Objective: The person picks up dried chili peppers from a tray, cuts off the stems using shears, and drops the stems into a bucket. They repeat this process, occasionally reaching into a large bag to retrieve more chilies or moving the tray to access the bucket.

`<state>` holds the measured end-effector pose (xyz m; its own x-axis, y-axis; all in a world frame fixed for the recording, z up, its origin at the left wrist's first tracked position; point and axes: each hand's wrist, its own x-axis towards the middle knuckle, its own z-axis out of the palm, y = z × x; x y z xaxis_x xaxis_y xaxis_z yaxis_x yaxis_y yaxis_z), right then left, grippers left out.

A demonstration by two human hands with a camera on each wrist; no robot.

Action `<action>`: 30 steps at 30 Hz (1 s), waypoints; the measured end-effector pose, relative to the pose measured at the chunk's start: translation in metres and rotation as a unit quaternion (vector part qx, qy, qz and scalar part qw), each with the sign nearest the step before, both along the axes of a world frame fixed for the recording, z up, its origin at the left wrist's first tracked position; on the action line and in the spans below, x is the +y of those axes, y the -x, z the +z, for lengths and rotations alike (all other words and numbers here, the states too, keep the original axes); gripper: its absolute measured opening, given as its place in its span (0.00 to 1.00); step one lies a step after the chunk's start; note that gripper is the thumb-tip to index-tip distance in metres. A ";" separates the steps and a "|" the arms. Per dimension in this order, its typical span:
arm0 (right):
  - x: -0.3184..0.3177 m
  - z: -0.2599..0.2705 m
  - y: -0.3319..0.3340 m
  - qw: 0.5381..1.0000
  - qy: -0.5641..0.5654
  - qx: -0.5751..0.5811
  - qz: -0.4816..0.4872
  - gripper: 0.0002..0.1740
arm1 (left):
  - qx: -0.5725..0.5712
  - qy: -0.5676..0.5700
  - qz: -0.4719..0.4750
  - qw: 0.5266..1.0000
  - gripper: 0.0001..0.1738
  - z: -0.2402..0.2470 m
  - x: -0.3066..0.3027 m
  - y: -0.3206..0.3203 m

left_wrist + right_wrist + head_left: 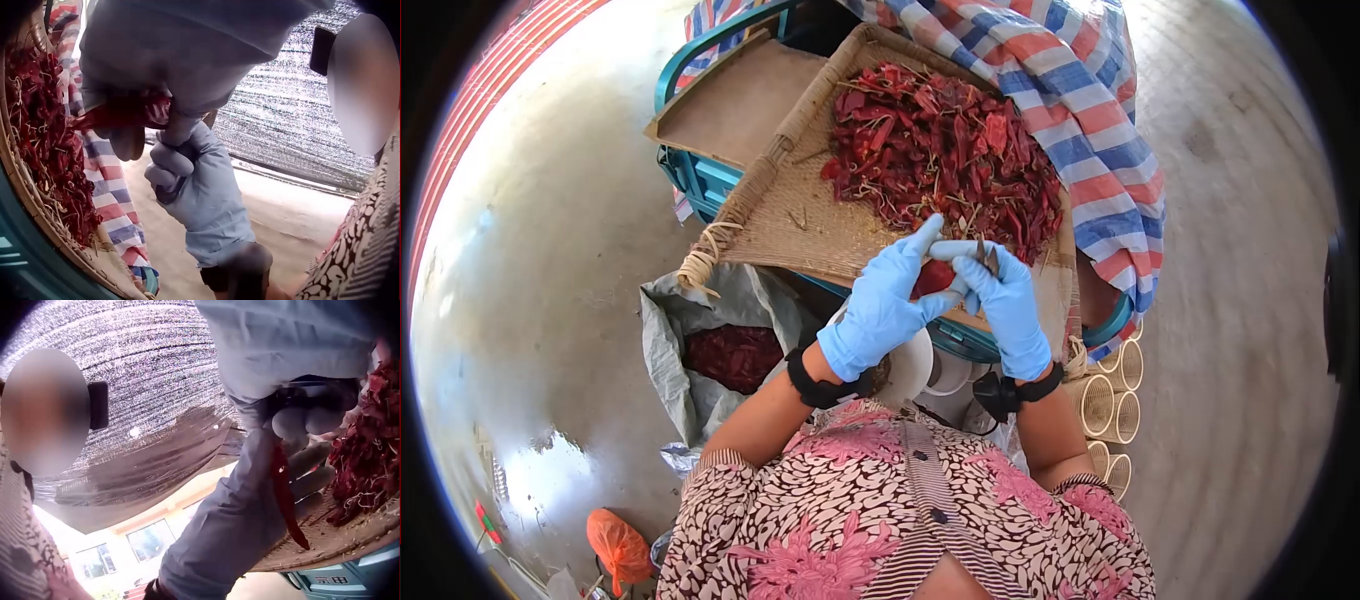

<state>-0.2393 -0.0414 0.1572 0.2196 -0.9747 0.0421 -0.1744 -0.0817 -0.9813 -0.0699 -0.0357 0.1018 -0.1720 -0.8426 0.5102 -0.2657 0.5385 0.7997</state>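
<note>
Both hands wear light blue gloves and meet over the near edge of a woven tray (790, 215) heaped with dried red chilies (940, 140). The left hand (890, 300) pinches a red chili (128, 114) between thumb and fingers; the chili (284, 497) lies along its palm in the right wrist view. Curled around dark scissors or snips (990, 262), the right hand (1012, 305) has its fingertips against the left hand's. In the left wrist view the right hand (209, 194) is close beside the chili's end. Whether the blades touch the chili is hidden.
A grey-green sack (665, 350) holding dark red chilies stands below the tray at left. White buckets (912, 365) are under the hands. Striped cloth (1090, 130) drapes the teal cart (705, 180) at right. Pale baskets (1122, 415) stack at right; an orange bag (618, 545) lies lower left.
</note>
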 end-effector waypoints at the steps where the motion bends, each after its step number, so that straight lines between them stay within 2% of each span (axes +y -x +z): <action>1: 0.007 -0.004 0.000 1.000 -0.024 -0.013 -0.011 0.09 | 0.027 -0.034 -0.038 0.998 0.42 -0.008 0.000 0.001; 2: 0.010 -0.007 0.001 1.000 0.010 0.013 -0.014 0.09 | 0.053 -0.068 -0.076 0.993 0.40 -0.014 0.001 0.002; 5: 0.019 -0.012 0.008 0.985 0.135 0.110 0.006 0.10 | 0.054 -0.041 -0.090 0.994 0.29 -0.012 0.015 -0.004; 8: 0.025 0.011 0.001 0.906 0.314 0.272 0.082 0.10 | -0.095 -0.025 -0.001 0.995 0.21 -0.003 0.037 -0.009; 9: 0.026 0.013 -0.002 0.909 0.320 0.254 0.087 0.09 | -0.093 -0.004 0.013 0.996 0.18 -0.004 0.039 -0.010; 12: 0.025 0.009 -0.005 0.931 0.313 0.175 0.071 0.04 | -0.131 0.023 -0.012 0.991 0.16 -0.007 0.048 -0.016; 15: 0.014 0.019 0.015 0.863 0.294 0.347 0.220 0.07 | -0.148 0.032 -0.036 0.988 0.12 -0.015 0.053 -0.015; 18: 0.022 0.004 0.021 0.925 0.174 0.205 0.267 0.14 | -0.160 0.037 -0.078 0.983 0.10 -0.007 0.061 -0.008; 19: 0.029 0.001 0.024 0.952 0.097 0.107 0.269 0.16 | -0.141 0.020 -0.097 0.985 0.09 -0.006 0.066 -0.003; 20: 0.036 0.002 0.029 0.969 -0.006 0.061 0.239 0.16 | -0.123 0.003 -0.113 0.986 0.09 -0.005 0.070 0.001; 22: 0.043 0.001 0.027 0.964 -0.212 -0.026 0.160 0.15 | -0.077 -0.017 -0.146 0.986 0.09 -0.009 0.068 -0.001; 23: 0.048 -0.004 0.031 0.959 -0.230 -0.074 0.151 0.14 | -0.059 -0.021 -0.152 0.986 0.09 -0.005 0.072 0.006; 25: 0.050 -0.021 0.036 0.928 -0.250 -0.204 0.187 0.16 | -0.017 -0.021 -0.161 0.987 0.09 -0.004 0.077 0.014; 27: 0.048 -0.036 0.034 0.873 -0.275 -0.316 0.250 0.21 | 0.018 -0.041 -0.179 0.983 0.09 -0.002 0.080 0.015; 29: 0.036 -0.047 0.021 0.765 -0.361 -0.446 0.292 0.22 | 0.057 -0.063 -0.199 0.976 0.09 -0.009 0.076 0.003; 30: 0.036 -0.047 0.020 0.696 -0.399 -0.506 0.316 0.23 | 0.073 -0.075 -0.200 0.974 0.09 -0.010 0.079 0.006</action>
<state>-0.2597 -0.0058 0.1105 0.8671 -0.4980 -0.0125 0.4621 0.8136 -0.3528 -0.0760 0.0430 0.0914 -0.4366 -0.7906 0.4294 0.0640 0.4488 0.8913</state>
